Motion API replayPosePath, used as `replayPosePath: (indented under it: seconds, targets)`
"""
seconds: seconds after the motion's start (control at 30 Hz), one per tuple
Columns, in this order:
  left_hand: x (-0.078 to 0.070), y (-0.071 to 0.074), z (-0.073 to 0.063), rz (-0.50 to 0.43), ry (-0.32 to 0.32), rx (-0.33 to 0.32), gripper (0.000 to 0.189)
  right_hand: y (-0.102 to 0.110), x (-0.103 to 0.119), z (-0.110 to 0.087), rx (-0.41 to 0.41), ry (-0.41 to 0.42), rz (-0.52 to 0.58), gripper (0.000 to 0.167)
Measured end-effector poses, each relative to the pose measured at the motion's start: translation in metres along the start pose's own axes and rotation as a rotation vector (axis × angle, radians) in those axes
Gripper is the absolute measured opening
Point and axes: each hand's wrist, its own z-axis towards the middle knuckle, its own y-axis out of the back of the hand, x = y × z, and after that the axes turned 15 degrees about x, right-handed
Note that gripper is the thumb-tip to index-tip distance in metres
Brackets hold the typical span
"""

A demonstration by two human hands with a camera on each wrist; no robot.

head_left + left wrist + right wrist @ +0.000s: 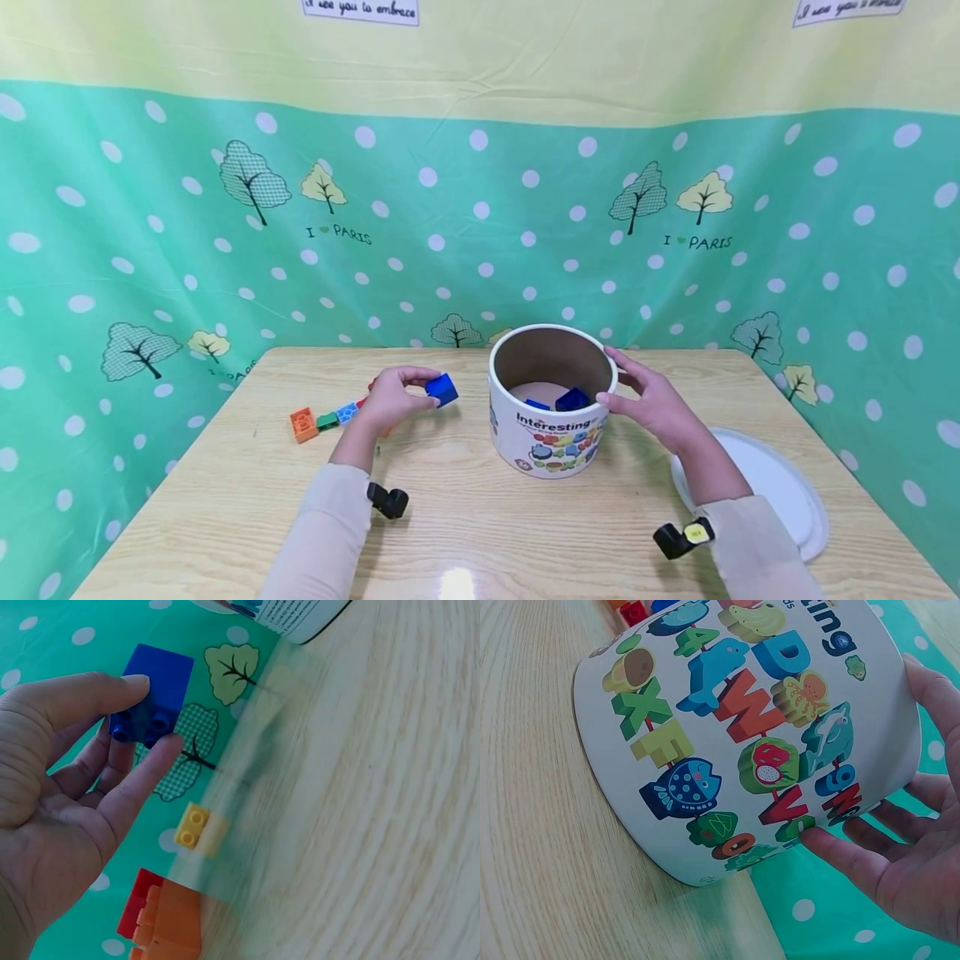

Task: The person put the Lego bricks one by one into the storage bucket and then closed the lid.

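My left hand [386, 402] pinches a dark blue toy brick [442, 389] between thumb and fingers, held left of a round white bucket [506, 429]. In the left wrist view the blue brick [166, 679] has its studs turned downward, with the thumb on one face and a fingertip by the studs. My right hand [663, 410] holds the bucket at its right side, fingers spread along the rim and wall. Inside the bucket lie blue bricks [573, 399]. In the right wrist view, fingertips touch the printed wall of the bucket [727, 765].
Left of the left hand are an orange brick [303, 424], a green brick [327, 421] and a light blue brick [347, 413] in a row. A yellow brick [192, 826] shows in the left wrist view. A white lid [776, 492] lies under the right forearm. A patterned curtain [480, 250] hangs behind the table.
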Motion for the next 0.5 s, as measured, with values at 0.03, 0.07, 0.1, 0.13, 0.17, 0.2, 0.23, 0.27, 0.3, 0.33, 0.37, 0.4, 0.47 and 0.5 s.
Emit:
replayPosePath:
  seconds: [0.03,0.07,0.1,0.13,0.17,0.2,0.23,0.27,0.3,0.33,0.37,0.4,0.47,0.5]
  targets:
    - [-0.001,0.0,0.0,0.0,-0.002,0.001,0.041,0.0,0.0,0.0,0.001,0.0,-0.001,0.082]
    - [-0.002,0.0,0.0,-0.005,-0.002,0.004,0.041,0.0,0.0,0.0,0.001,-0.002,-0.001,0.083]
    - [-0.003,0.0,0.0,-0.013,-0.005,0.005,0.042,0.0,0.0,0.0,0.001,-0.005,-0.003,0.083]
    - [-0.005,0.0,0.0,-0.021,-0.006,0.005,0.042,0.0,0.001,0.0,0.0,-0.007,-0.006,0.083]
    - [-0.007,0.0,0.0,-0.032,-0.006,0.008,0.042,0.0,0.001,0.0,-0.003,-0.011,-0.011,0.083]
    - [-0.008,0.0,0.0,-0.045,-0.008,0.01,0.042,0.0,0.001,-0.001,-0.004,-0.013,-0.015,0.083]
    - [-0.011,0.0,-0.001,-0.059,-0.007,0.011,0.042,0.0,0.001,-0.001,-0.006,-0.016,-0.018,0.082]
    - [-0.012,-0.001,-0.001,-0.071,-0.006,0.011,0.042,0.0,0.001,-0.001,-0.008,-0.019,-0.022,0.082]
    - [-0.014,-0.001,-0.001,-0.081,-0.006,0.011,0.042,0.0,0.001,-0.001,-0.009,-0.022,-0.027,0.082]
    - [-0.015,-0.001,-0.001,-0.088,-0.006,0.012,0.042,0.0,0.001,-0.001,-0.01,-0.024,-0.031,0.082]
    - [-0.017,-0.001,-0.002,-0.094,-0.009,0.015,0.042,0.0,0.001,-0.001,-0.011,-0.027,-0.032,0.082]
    - [-0.019,-0.001,-0.002,-0.098,-0.01,0.018,0.042,0.0,0.001,-0.001,-0.01,-0.028,-0.032,0.082]
    - [-0.023,-0.001,-0.002,-0.105,-0.018,0.026,0.043,0.0,0.001,-0.002,-0.01,-0.029,-0.031,0.083]
    - [-0.025,-0.001,-0.001,-0.109,-0.025,0.032,0.043,0.001,0.001,-0.002,-0.01,-0.028,-0.033,0.082]
